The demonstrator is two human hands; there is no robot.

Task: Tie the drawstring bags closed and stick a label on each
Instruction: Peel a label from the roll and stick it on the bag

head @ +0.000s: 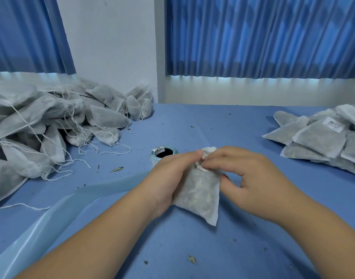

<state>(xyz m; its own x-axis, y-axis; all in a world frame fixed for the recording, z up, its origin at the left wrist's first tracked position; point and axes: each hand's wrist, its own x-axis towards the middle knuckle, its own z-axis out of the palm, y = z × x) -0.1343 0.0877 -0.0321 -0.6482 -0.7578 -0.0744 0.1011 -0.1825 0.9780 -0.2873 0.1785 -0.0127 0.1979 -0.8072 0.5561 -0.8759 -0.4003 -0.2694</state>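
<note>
Label [200, 165] print unreadable, partly under fingers [217, 158].

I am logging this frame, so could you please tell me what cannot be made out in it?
Head view, all of it:
Label: print covered by the left hand and right hand.
Bag: its neck and string lie under both hands; tied or not, unclear.
Roll of labels: near side behind the left hand.
Sticker on the right pile: print too small.
Left pile: cut off by the frame edge.

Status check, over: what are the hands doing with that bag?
Left hand grips bag. Right hand pinches label onto its top. Label roll sits just behind; not blocking.
</note>
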